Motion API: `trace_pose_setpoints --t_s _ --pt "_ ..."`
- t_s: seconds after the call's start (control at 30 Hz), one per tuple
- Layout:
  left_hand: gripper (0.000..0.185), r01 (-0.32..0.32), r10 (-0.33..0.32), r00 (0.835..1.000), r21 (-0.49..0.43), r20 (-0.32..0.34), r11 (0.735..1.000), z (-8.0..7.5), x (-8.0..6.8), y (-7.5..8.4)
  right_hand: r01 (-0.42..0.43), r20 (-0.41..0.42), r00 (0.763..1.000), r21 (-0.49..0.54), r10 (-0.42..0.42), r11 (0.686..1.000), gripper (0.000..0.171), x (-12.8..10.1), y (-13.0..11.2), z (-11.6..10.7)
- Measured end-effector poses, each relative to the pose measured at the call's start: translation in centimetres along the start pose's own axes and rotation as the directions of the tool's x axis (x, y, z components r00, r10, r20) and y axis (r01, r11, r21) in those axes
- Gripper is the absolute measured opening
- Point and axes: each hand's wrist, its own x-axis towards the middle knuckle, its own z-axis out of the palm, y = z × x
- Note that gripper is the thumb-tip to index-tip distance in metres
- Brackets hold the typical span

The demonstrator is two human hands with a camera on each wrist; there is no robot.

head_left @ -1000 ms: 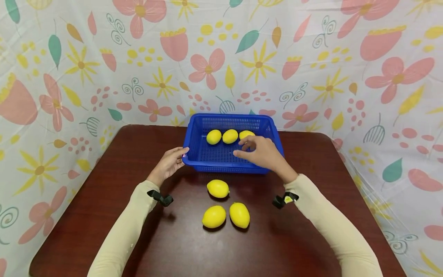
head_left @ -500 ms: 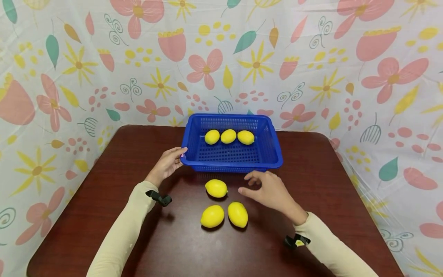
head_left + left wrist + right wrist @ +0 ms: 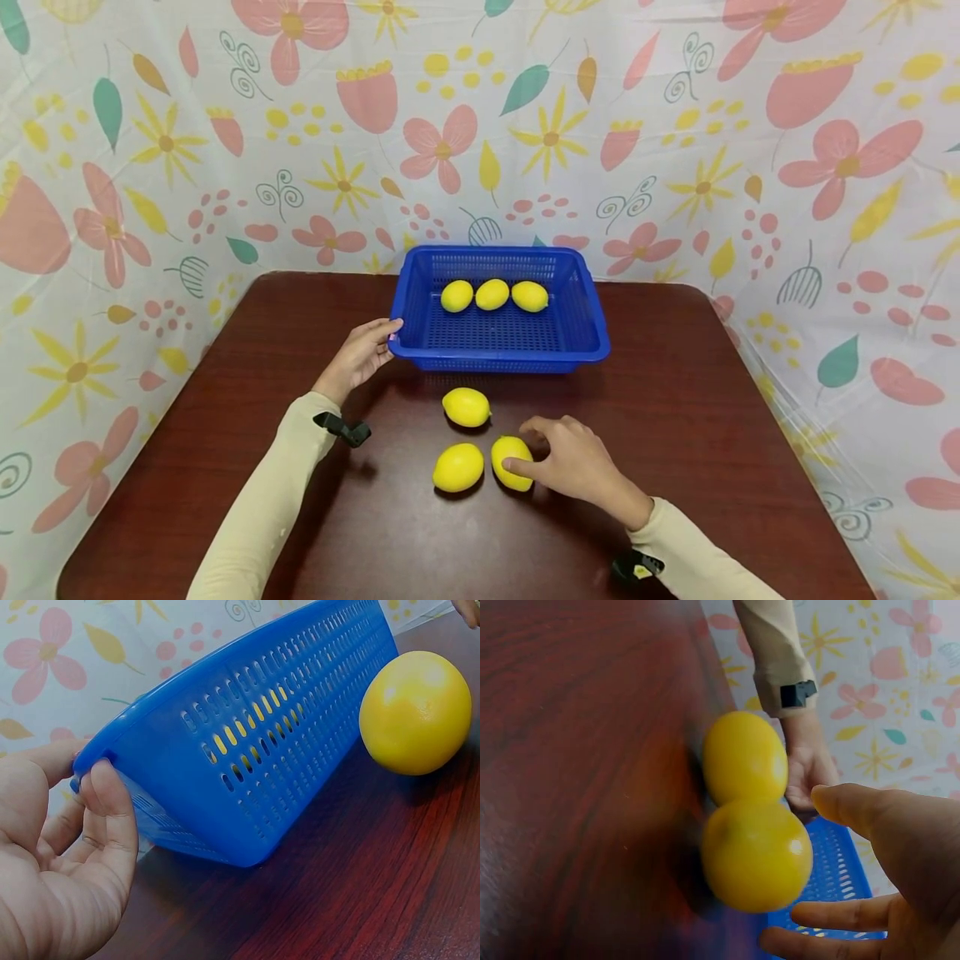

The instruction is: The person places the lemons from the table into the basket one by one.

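Head cam caught all six lemons, three sitting in the blue basket (image 3: 495, 333), three out on the table (image 3: 675, 400). Left wrist view only got one lemon beside the basket wall, my left hand (image 3: 360, 354) pinching the corner rim. Right wrist shot was blurry. My right hand (image 3: 573, 462) was half open, fingertips touching the nearest lemon (image 3: 510, 460), not gripping it yet.

Two arms in long, close-fitting sleeves of pale beige cloth, each ending at the wrist. A small black clip-like device is strapped at the cuff of the left sleeve (image 3: 342, 428); a matching one on the right sleeve (image 3: 632, 567) shows a spot of yellow. The left hand (image 3: 360, 354) and right hand (image 3: 573, 462) are bare, without rings or gloves.
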Motion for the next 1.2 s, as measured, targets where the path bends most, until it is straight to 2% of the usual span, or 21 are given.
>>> trace_pose_setpoints --t_s 0.37,0.63,1.2 --pt "0.011 -0.003 0.003 1.0 -0.001 0.004 1.0 -0.2 0.1 -0.2 -0.013 0.013 1.0 -0.016 0.013 1.0 0.058 -0.3 0.4 1.7" --pt "0.011 -0.003 0.003 1.0 0.001 -0.004 1.0 -0.3 0.2 -0.2 -0.034 0.054 0.998 0.037 0.032 0.999 0.058 -0.4 0.1 1.8" --pt "0.011 -0.001 0.001 1.0 -0.004 0.004 1.0 -0.1 0.2 -0.1 0.004 0.003 1.0 0.068 -0.005 0.998 0.054 -0.7 0.4 1.4"
